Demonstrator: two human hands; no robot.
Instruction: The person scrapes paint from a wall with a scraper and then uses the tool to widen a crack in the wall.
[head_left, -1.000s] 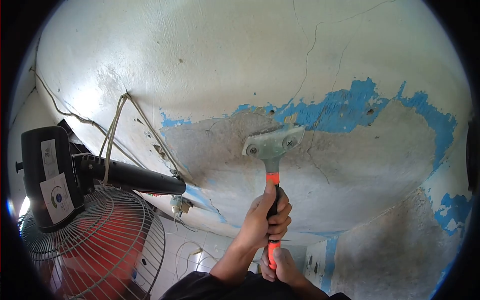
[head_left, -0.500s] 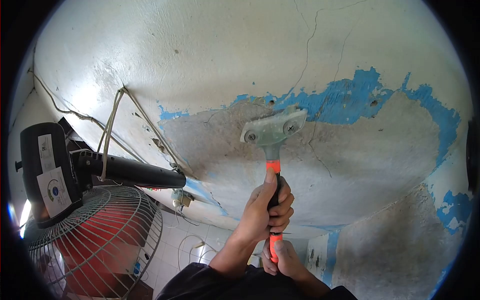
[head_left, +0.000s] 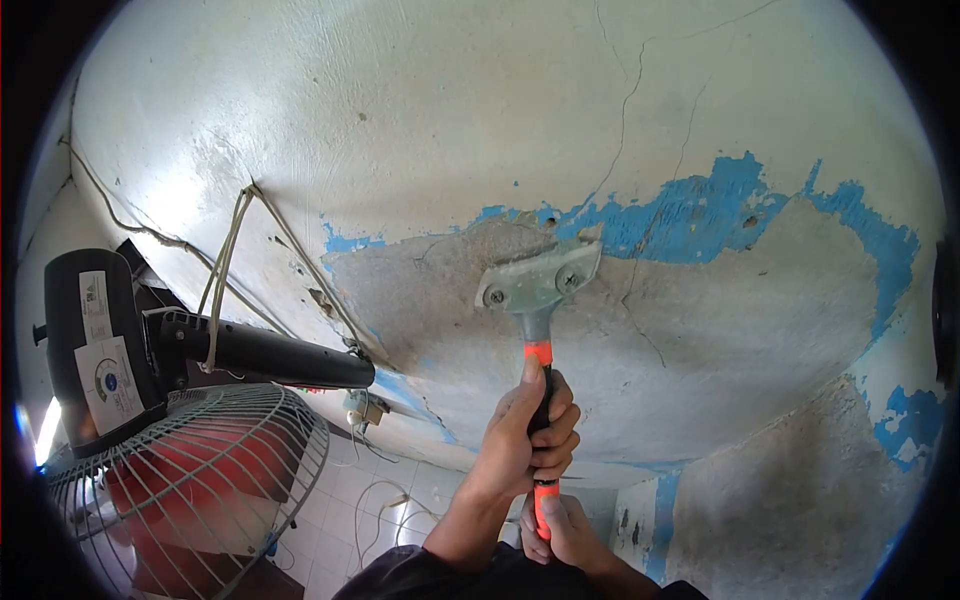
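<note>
A scraper [head_left: 540, 280] with a wide grey head, two screws and an orange and black handle is held up against the wall [head_left: 480, 370]. Its head lies over bare grey plaster, just under the ragged edge of blue paint [head_left: 690, 215]. My left hand [head_left: 525, 425] is wrapped round the black middle of the handle, thumb pointing up along it. Lower down, my right hand [head_left: 560, 530] grips the orange end of the same handle. Thin cracks run through the pale paint above.
At the left, a fan with a wire cage [head_left: 200, 480] and a black motor housing [head_left: 105, 350] stands close to the wall. Cables [head_left: 225, 265] hang from the wall beside its black pole [head_left: 280, 350]. A small socket box [head_left: 362, 408] and floor tiles [head_left: 340, 500] show below.
The scraper head and both my hands have shifted slightly down and left against the wall, still gripping the handle. The whole view has moved a little.
</note>
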